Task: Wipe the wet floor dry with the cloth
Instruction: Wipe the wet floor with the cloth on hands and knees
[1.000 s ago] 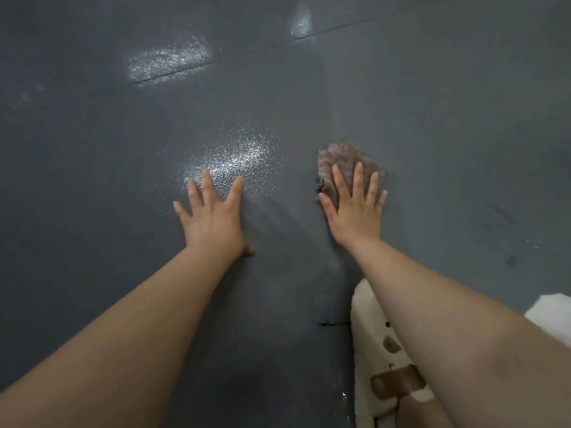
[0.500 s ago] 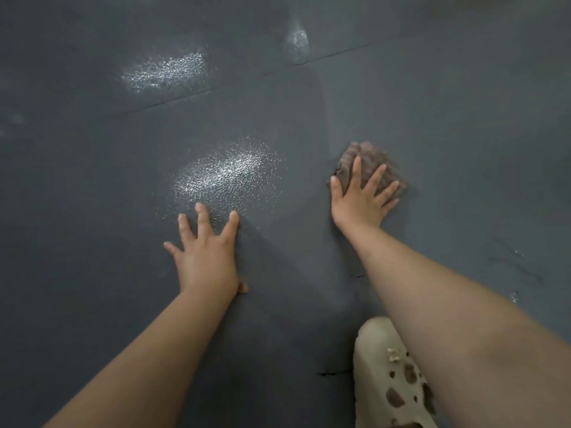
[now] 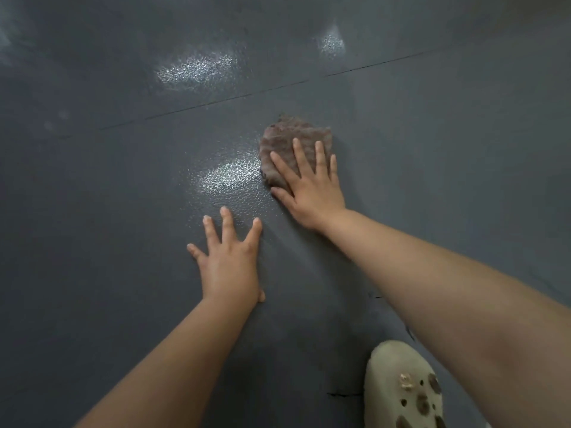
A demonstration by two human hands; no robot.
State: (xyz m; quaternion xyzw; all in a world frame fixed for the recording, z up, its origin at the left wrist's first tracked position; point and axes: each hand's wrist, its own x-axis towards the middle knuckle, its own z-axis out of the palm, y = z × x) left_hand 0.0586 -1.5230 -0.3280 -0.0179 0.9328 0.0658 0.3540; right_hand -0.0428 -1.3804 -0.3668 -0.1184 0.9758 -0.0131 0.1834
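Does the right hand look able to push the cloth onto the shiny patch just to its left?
Probably yes. The right hand presses flat on the cloth, whose edge borders the shiny patch. The left hand rests nearer the person, off that path.

- cloth (image 3: 293,140): small, brownish-grey, ribbed weave, crumpled into a rough lump with ragged edges; it lies flat on the floor just below a thin seam line, its near half covered by straight fingers that press it down
- floor (image 3: 448,156): dark grey with a fine pebbled texture; a glossy bright patch touches the cloth's left edge, and two more shine farther off, beyond the seam
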